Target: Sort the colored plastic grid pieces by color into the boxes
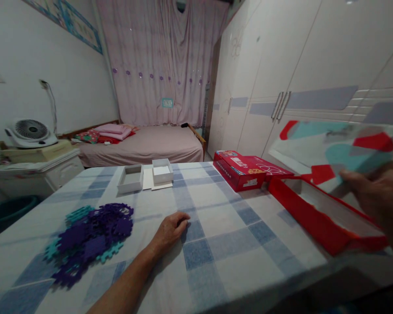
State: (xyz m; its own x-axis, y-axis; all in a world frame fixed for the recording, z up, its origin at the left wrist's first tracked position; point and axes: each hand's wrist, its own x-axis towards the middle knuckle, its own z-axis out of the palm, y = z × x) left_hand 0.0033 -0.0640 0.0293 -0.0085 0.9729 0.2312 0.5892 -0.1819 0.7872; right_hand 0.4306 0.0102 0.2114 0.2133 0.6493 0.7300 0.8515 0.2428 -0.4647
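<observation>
My right hand (373, 187) is at the far right, with its thumb over the lower edge of a flat white piece printed with red and teal shapes (343, 146). Motion blurs that piece, so whether it is card or a packet cannot be told. Just below it lies a long open red box (308, 218) with a white inside. My left hand (170, 229) rests on the checked tablecloth (216, 226), its fingers loosely curled together and nothing visible in them. To its left is a heap of purple and teal interlocking pieces (94, 240).
A closed red box (239, 172) stands at the table's back right, beside another red item (265, 165). Small white box trays (130, 179) and pale cards (148, 178) lie at the back. Past the table are a bed (157, 144), a wardrobe (281, 65) and a fan (32, 131).
</observation>
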